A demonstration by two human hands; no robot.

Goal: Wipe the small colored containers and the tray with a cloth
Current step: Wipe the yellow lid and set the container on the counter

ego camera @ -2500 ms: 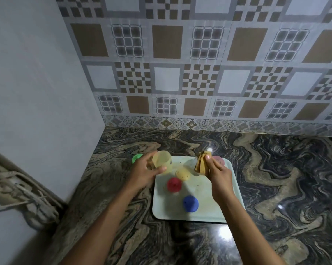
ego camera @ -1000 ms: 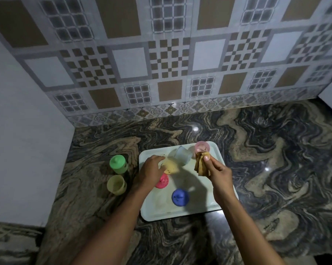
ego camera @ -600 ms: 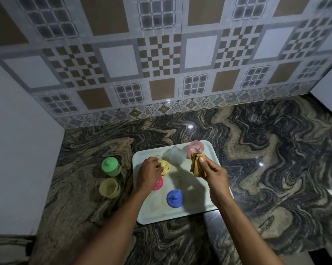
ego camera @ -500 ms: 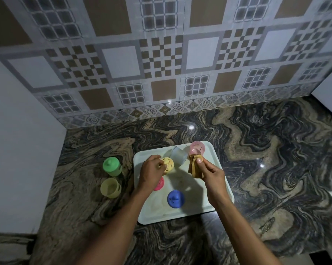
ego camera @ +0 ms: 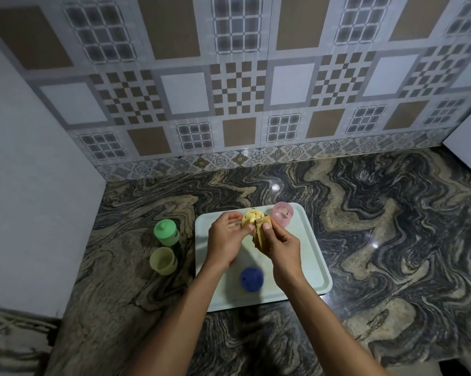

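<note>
Marble counter (ego camera: pixel 378 240), tiled wall (ego camera: pixel 242 85), tray (ego camera: pixel 314 256).

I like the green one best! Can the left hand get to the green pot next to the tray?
Probably yes. The green pot stands left of the tray, near the left hand, with nothing between them. But that hand holds a yellow container, so it must set that down first.

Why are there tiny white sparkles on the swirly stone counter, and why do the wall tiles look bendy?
Head view: the sparkles are light glare on the polished marbled stone counter; the wide-angle lens bows the patterned brown-and-grey tiled wall toward the edges; a soft shadow dims the pale rectangular tray.
</note>
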